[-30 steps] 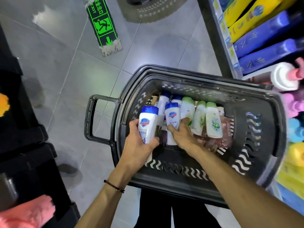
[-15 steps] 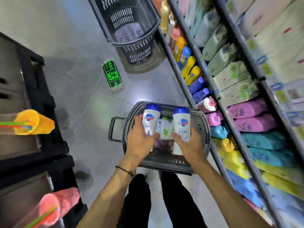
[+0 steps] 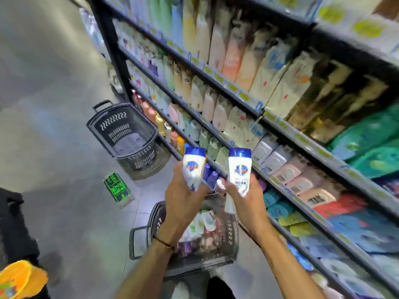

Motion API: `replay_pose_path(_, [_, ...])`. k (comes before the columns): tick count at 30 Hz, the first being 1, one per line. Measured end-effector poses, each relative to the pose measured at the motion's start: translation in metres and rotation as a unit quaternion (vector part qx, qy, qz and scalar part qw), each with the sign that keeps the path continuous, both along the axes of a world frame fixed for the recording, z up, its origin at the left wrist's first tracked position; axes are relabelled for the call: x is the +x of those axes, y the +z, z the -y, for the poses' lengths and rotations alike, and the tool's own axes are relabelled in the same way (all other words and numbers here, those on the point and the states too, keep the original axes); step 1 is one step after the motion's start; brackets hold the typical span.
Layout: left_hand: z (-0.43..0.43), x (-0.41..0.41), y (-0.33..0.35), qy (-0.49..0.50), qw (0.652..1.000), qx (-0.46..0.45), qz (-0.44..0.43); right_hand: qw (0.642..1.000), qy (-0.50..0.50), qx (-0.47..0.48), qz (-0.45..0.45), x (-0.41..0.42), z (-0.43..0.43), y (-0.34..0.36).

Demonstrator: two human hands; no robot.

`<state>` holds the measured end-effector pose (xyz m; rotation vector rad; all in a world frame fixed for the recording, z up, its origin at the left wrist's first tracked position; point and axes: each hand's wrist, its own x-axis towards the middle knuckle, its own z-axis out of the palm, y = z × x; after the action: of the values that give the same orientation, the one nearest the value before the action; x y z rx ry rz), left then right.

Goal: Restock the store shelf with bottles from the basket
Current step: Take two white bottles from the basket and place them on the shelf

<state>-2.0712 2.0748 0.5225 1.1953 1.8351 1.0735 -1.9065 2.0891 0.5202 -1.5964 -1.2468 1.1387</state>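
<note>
My left hand [image 3: 183, 199] grips a white bottle with a blue cap [image 3: 193, 167], held upright. My right hand [image 3: 246, 201] grips a second, matching white bottle [image 3: 239, 169], also upright. Both bottles are raised in front of the lower shelves [image 3: 278, 182] on the right. Below my hands the dark basket [image 3: 232, 238] stands on the floor with several green-capped bottles and pinkish packs inside. The image is blurred by head motion.
A second dark basket [image 3: 121, 126], seemingly without goods, stands on the floor farther up the aisle against the shelf. A green exit sticker [image 3: 117, 187] is on the grey floor. Black racks with an orange item [image 3: 19, 279] line the left. The shelves hold packed toiletries.
Both hands have lifted the two white bottles up out of the basket toward the shelf. My view has swung up from the basket to the shelving.
</note>
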Motion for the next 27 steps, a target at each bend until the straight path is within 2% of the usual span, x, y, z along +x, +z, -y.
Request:
replay_pose_path(6, [-0.016,0.061,0.081,-0.108,0.992,0.062,0.001,0.988,-0.116,0.103,0.025,0.068,0.034,0.091])
replay_pose_path(10, [-0.006,0.127,0.134,-0.173,0.975,0.138,-0.001,0.964,-0.193,0.175,0.053,0.126,0.070,0.143])
replay_pose_path(14, [0.018,0.200,0.179,-0.235,0.951,0.196,0.042,0.937,-0.257,0.227,0.062,0.184,0.118,0.189])
replay_pose_path(21, [0.086,0.321,0.257,-0.299,0.906,0.291,0.070,0.896,-0.313,0.305,0.084,0.286,0.205,0.263])
replay_pose_path(27, [0.149,0.431,0.309,-0.350,0.875,0.314,0.112,0.874,-0.320,0.343,0.126,0.386,0.280,0.307])
